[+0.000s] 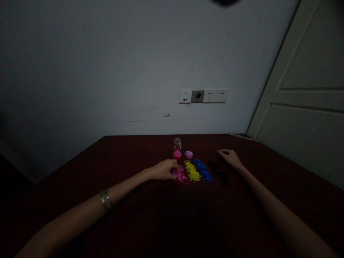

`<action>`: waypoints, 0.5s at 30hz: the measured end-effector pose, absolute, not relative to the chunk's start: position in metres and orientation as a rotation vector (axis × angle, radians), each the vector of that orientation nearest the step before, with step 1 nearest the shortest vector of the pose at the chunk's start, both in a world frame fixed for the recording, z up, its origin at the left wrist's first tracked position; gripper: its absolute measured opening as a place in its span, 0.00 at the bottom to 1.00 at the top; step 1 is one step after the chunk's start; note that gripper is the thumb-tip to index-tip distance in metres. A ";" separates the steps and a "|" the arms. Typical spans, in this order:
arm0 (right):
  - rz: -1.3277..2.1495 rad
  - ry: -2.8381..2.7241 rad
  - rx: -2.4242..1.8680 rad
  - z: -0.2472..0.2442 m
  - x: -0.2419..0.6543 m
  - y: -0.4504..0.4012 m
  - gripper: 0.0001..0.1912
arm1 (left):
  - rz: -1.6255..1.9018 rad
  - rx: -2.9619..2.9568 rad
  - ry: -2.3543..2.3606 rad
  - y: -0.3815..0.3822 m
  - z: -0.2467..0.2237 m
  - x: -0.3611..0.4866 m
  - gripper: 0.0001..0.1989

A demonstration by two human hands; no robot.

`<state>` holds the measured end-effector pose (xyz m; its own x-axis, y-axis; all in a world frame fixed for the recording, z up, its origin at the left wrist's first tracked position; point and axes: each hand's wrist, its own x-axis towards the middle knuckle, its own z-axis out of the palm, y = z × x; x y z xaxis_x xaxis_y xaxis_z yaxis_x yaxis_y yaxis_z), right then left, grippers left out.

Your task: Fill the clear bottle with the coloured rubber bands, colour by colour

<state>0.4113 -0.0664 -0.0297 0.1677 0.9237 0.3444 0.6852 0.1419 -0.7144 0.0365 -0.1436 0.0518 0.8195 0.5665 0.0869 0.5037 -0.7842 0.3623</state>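
My left hand (pixel 166 169) rests at the pink rubber bands (pixel 182 176), thumb and fingers pinched on some at the pile's left side. To its right lie yellow rubber bands (pixel 192 171), blue rubber bands (pixel 203 170) and a dark, hard-to-see pile of black bands (pixel 218 171). Behind the piles stands a clear jar (pixel 177 143), uncapped, with pink material in its bottom. A pink lid (pixel 189 154) with a loop lies beside the jar. My right hand (pixel 230 157) lies on the table just beyond the black bands, fingers loosely bent and apart, holding nothing visible.
The dark red table (pixel 134 150) meets a pale wall (pixel 134 71) at its back edge. Sockets and a switch (pixel 204 96) sit on that wall. A panelled door (pixel 303 96) stands at the right. The light is dim.
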 end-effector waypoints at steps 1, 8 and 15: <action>0.354 -1.578 -1.601 -0.029 0.411 -0.066 0.19 | 0.289 2.670 0.802 -0.143 0.053 0.036 0.06; 0.341 -1.588 -1.620 -0.028 0.410 -0.065 0.20 | 0.302 2.624 0.765 -0.139 0.055 0.036 0.05; 0.352 -1.601 -1.608 -0.030 0.412 -0.064 0.20 | 0.495 2.532 0.702 -0.133 0.077 0.033 0.03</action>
<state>0.4121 -0.0641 -0.0296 0.1524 0.9268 0.3431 0.6972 0.1452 -0.7020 0.0333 -0.1327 0.0770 0.8045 0.5541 0.2137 0.3871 -0.7621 0.5189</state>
